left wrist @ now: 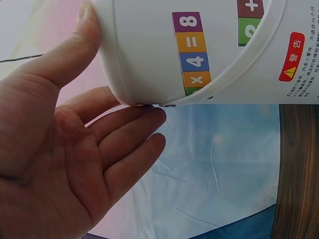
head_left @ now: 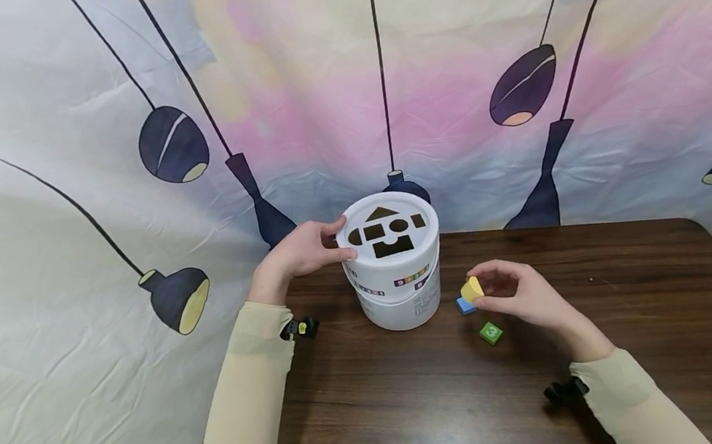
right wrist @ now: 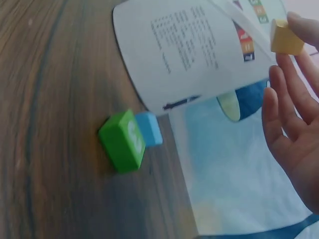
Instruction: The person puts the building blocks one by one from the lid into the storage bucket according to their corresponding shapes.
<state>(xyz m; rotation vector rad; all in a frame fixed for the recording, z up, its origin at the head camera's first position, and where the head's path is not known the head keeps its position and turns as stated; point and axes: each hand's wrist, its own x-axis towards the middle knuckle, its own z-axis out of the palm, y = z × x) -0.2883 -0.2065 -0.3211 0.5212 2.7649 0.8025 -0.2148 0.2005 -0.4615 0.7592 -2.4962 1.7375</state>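
Observation:
A white bucket (head_left: 396,283) with shaped holes in its lid (head_left: 408,247) stands upright on the table. My left hand (head_left: 306,248) holds the lid's left edge, thumb and fingers spread around the rim; the left wrist view shows the fingertips against the bucket's side (left wrist: 149,50). To the right of the bucket, my right hand (head_left: 525,294) pinches a small yellow block (head_left: 471,289), apparently half-round, between thumb and fingers above the table. Just beneath it lies a blue block (head_left: 465,306). A green block (head_left: 491,333) with a white digit lies nearer me.
The dark wooden table (head_left: 639,277) extends to the right and toward me. Behind it hangs a cloth (head_left: 317,109) printed with lamps, close to the bucket. Each wrist wears a small black camera, such as the right wrist camera (head_left: 565,393).

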